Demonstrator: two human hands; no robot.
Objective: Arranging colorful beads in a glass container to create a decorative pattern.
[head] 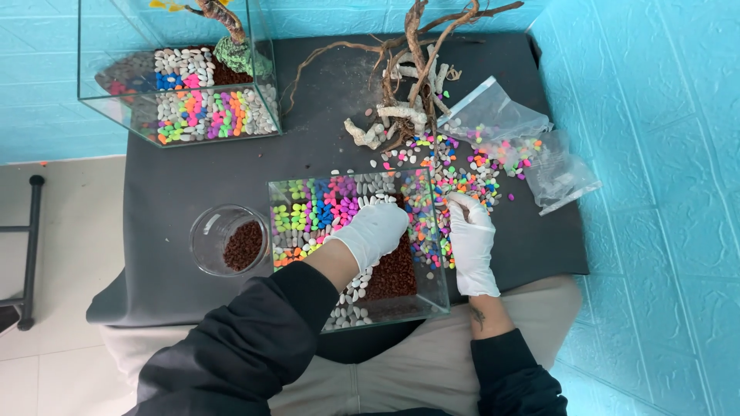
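Here, white pebbles (385, 202) are touched by the curled left hand (372, 231) inside the glass tank (436, 266). Loose coloured pebbles (466, 181) are pinched by the right hand (470, 243).

Glass tank and loose pebbles on a dark cloth

A square, clear tank (435, 296) is set upright at the cloth's near edge; its floor is covered in bands of neon, white and grey pebbles with a patch of brown gravel (395, 276). Loose coloured pebbles (462, 179) are scattered just beside its right wall, some touching the glass.
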